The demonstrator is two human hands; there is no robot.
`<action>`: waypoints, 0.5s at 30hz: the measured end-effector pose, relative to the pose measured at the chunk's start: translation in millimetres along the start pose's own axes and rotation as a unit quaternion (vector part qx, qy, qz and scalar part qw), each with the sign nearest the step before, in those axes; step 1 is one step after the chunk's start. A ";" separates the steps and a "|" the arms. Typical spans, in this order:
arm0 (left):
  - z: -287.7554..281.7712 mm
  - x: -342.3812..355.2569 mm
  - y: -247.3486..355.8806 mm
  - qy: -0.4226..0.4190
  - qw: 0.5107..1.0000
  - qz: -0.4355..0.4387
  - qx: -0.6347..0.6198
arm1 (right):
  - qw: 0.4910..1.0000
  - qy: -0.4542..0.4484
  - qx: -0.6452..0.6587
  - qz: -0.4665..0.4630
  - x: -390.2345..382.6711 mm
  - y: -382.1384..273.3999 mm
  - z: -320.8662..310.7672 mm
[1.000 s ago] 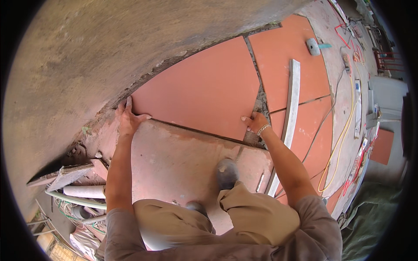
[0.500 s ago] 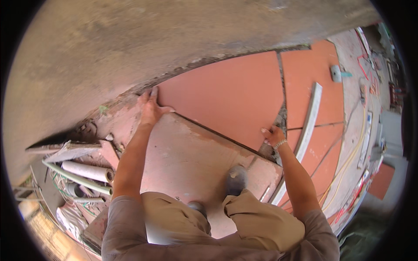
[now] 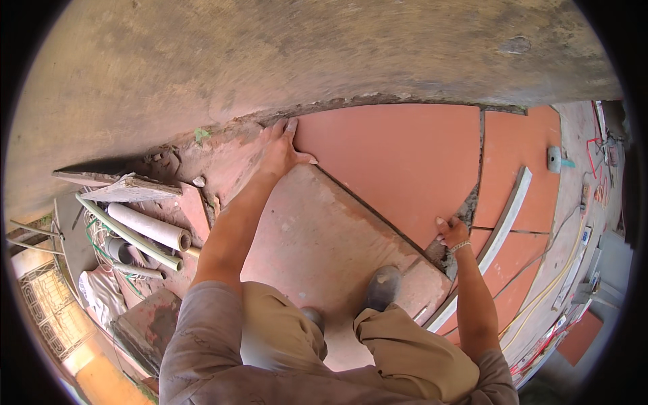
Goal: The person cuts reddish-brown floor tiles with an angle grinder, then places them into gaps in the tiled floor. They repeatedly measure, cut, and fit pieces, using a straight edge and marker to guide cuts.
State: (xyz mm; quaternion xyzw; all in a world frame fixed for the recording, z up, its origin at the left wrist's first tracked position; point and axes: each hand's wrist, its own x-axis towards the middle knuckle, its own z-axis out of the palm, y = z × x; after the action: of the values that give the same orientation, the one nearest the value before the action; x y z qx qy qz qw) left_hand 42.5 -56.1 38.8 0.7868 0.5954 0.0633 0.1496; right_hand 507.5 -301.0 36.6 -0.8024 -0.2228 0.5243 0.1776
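Observation:
A large red floor tile with a cut right corner lies between the wall and the step I stand at. My left hand presses against the tile's narrow left end, fingers stretched toward the wall and thumb apart along the near edge. At the cut corner, my right hand has its fingers curled over the edge, thumb against the tile. Rough grey mortar shows in the gap beside it. Neighbouring red tiles lie to the right, and a long metal straightedge rests across them.
A stained wall runs along the far side. A mallet lies on the right tiles, with hoses beyond. At left are a white roll, pipes and broken slabs. My shoe stands on the worn step.
The whole view has shifted, so the scene sits lower and further right. Both hands stay at the same ends of the tile, with no clear movement of the tile itself.

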 end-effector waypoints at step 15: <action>-30.2 29.1 -56.1 -0.005 0.958 -0.189 -0.214 | 1.000 -0.005 0.027 -0.004 10.3 17.8 -1.0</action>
State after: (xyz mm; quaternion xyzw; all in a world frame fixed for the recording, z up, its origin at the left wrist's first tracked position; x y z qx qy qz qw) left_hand -9.2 -9.6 47.6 0.6100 0.7047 0.1560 0.3271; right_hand 515.1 -310.3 19.9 -0.7936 -0.2127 0.5337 0.2006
